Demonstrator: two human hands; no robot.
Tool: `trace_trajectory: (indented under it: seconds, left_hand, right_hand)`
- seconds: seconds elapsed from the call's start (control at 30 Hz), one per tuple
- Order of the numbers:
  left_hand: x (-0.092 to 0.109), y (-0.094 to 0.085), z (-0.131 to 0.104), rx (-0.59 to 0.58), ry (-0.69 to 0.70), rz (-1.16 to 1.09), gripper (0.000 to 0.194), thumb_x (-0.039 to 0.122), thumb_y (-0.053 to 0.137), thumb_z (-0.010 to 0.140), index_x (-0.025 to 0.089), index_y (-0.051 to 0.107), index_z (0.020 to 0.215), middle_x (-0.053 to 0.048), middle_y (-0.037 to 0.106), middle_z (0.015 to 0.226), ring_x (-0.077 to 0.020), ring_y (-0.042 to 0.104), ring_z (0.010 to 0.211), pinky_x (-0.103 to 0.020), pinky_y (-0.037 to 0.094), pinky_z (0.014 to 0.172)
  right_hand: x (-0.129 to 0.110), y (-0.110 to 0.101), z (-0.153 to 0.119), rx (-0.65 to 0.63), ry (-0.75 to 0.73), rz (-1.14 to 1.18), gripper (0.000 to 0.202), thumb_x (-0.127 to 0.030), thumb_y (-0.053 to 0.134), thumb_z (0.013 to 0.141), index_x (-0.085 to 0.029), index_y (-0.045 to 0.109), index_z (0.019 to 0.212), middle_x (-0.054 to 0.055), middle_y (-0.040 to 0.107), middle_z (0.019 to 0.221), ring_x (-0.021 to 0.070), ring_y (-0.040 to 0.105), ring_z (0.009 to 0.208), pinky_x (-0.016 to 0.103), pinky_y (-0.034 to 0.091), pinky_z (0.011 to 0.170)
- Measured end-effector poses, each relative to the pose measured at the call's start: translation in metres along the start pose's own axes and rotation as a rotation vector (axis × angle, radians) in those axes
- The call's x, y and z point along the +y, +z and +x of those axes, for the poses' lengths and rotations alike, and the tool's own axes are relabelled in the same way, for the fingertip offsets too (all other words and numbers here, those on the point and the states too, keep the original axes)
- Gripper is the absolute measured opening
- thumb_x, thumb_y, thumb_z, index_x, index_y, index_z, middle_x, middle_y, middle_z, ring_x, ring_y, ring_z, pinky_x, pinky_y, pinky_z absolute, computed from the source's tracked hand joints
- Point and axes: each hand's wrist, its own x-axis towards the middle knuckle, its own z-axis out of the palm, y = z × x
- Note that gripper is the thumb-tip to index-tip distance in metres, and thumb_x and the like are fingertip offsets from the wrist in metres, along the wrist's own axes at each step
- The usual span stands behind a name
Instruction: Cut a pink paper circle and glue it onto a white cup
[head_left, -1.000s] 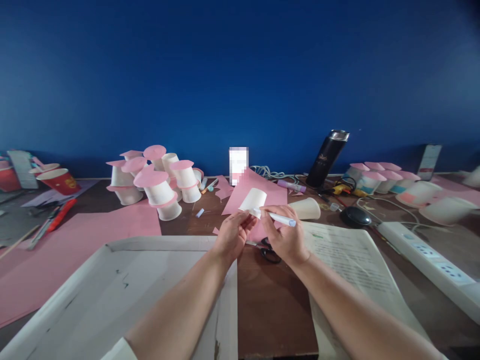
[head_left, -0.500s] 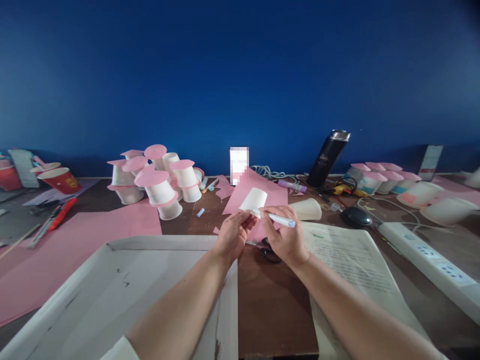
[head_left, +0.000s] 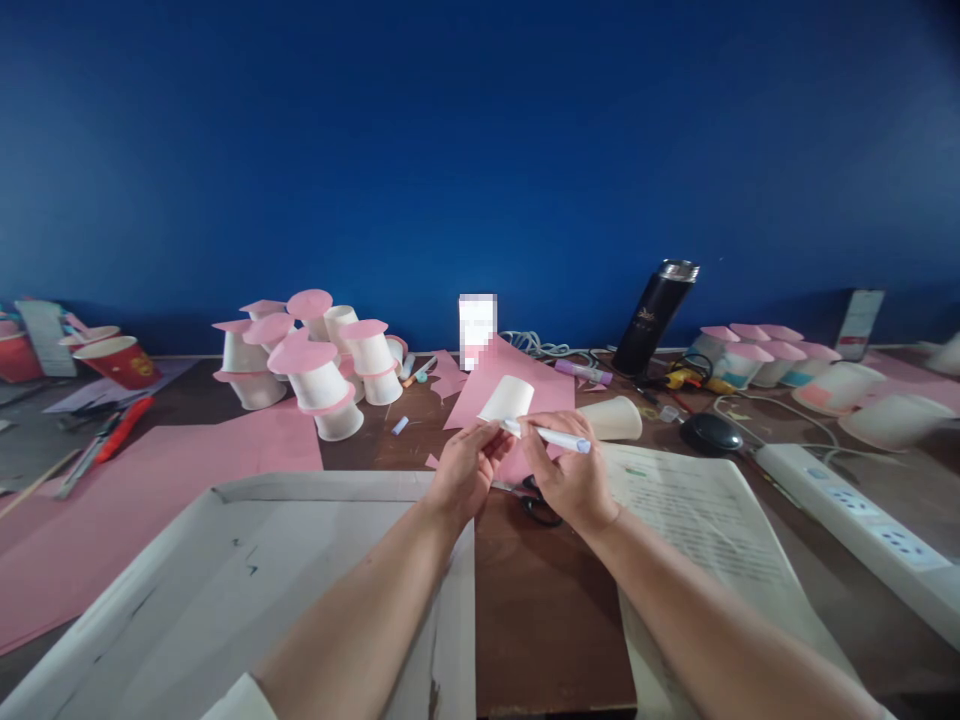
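Observation:
A white paper cup (head_left: pixel 508 398), tilted, sits above pink paper in front of me. My left hand (head_left: pixel 466 465) has its fingers closed at the lower edge of this cup, holding it. In my right hand (head_left: pixel 574 475) is a white marker (head_left: pixel 559 437) with a bluish end, gripped between thumb and fingers. The marker's front end reaches the cup's edge beside my left fingertips; its tip is hidden there. Beneath the cup lies a sheet of pink paper (head_left: pixel 551 385). Black-handled scissors (head_left: pixel 538 503) rest on the table just below my hands.
Stacked paper cups with pink discs (head_left: pixel 315 370) stand left. A white tray (head_left: pixel 412 485) lies under my left forearm, a printed sheet (head_left: pixel 690 520) under my right. Another cup (head_left: pixel 613 418), a black flask (head_left: pixel 652 320), a mouse (head_left: pixel 712 433) and a power strip (head_left: pixel 862 520) are right.
Almost nothing differs. Both hands, the cup and the marker keep their places; the whole view has shifted very slightly.

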Motion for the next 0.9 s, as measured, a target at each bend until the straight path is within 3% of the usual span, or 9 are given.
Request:
trace_trajectory:
  seconds: [0.9]
  left_hand:
    - [0.0014,0.0036,-0.0001,0.037,-0.006,0.016,0.007,0.012,0.07,0.068,0.011,0.066,0.075,-0.005,0.068,0.076,-0.0121,0.063,0.072,-0.026,0.051,0.078]
  right_hand:
    - [-0.0008,-0.0019,0.0022,0.032,0.029,-0.044,0.011,-0.023,0.054,0.086,-0.021,0.064,0.086,0.003,0.071,0.082,0.0191,0.064,0.079,0.036,0.045,0.083]
